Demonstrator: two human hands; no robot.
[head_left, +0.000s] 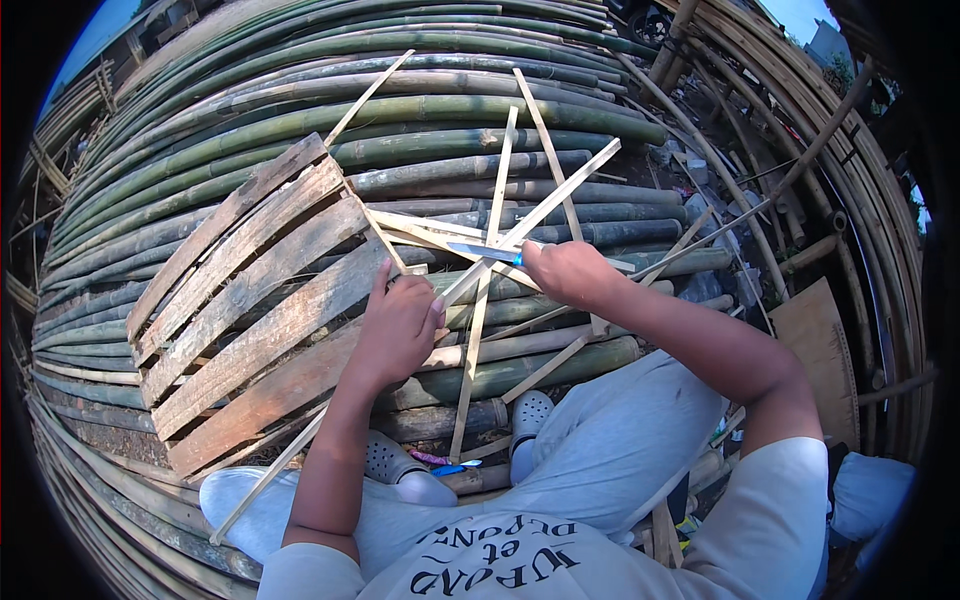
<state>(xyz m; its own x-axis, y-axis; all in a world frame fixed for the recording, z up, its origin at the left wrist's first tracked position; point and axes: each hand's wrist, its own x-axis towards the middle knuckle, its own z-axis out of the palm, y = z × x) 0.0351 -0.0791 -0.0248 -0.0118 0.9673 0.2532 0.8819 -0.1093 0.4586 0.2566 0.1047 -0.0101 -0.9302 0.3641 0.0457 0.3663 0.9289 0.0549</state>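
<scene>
An outdoor yard stacked with long green and grey bamboo poles (420,110) fills the view, and the person sits on the stack with a weathered wooden pallet (250,300) lying across the poles to their left. Loose pale bamboo strips (500,180) lie scattered and crossed over the poles in front. The right hand (565,272) is closed around the blue handle of a knife (485,251), its blade pointing left and laid against a thin bamboo slat (545,205) that runs diagonally from upper right down toward the left hand (400,325). The left hand is curled over the lower part of that slat, fingers bent and pressing it down just beside the pallet's edge; whether the thumb wraps under it cannot be told. The slat looks light, stiff along its length but springy and easily split along the grain, with edges likely sharp and splintery, so a hold well behind the blade, flat on the broad face, seems the safest place. The knife looks small and light, its handle filling the palm. Both forearms come up from the lower edge, the left nearly straight, the right bent at the elbow and angled inward. Grey perforated clogs (530,410) show on the feet below the hands.
</scene>
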